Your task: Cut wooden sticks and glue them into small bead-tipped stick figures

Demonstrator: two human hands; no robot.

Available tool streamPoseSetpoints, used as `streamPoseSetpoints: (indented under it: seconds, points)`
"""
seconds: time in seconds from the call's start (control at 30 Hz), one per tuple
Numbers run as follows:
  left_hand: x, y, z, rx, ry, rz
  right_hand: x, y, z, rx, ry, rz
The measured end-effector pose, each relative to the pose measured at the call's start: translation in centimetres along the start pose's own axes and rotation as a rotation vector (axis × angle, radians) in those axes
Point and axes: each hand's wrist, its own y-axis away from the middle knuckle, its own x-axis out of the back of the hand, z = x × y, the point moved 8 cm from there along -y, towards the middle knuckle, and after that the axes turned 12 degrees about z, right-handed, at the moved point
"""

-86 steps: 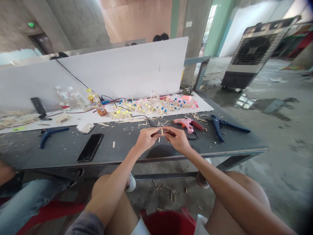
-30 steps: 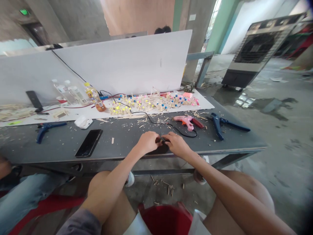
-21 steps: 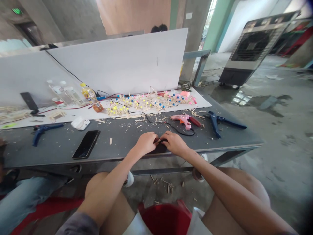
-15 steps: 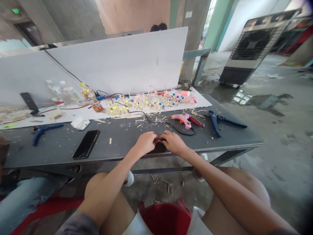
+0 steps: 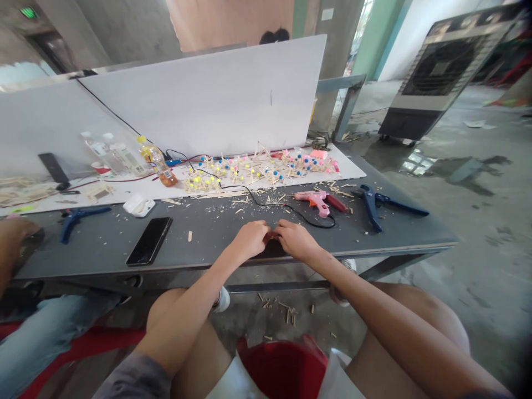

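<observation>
My left hand (image 5: 251, 238) and my right hand (image 5: 294, 238) meet at the front edge of the grey table (image 5: 208, 252). The fingers of both are curled and pinched together, almost touching. Whatever they pinch is hidden by the fingers and too small to name. Beyond them lies a pink glue gun (image 5: 315, 200), its black cord looping just past my right hand. A black phone (image 5: 149, 241) rests flat to the left of my left hand, with a short wooden stick piece (image 5: 190, 236) between them.
Small stick structures with coloured balls (image 5: 257, 169) crowd the white board at the back. Blue cutters (image 5: 369, 208) lie at right, another blue cutter (image 5: 78, 220) at left. Bottles (image 5: 160, 166) stand behind a white case (image 5: 139, 206). A co-worker's hand (image 5: 19, 230) is at far left.
My hands stay together at the table edge with hardly any movement. The co-worker's hand has come further into view at the left. The view has shifted slightly.
</observation>
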Motion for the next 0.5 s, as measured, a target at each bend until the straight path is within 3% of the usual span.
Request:
streamPoseSetpoints:
  seconds: [0.13,0.5]
  points:
    - [0.1,-0.1,0.2,-0.022,0.037,0.014,-0.1,0.1,-0.2,0.04,0.001,0.023]
    - [0.6,0.6,-1.0,0.057,0.222,0.095,0.0,0.3,0.8,-0.018,-0.194,0.124]
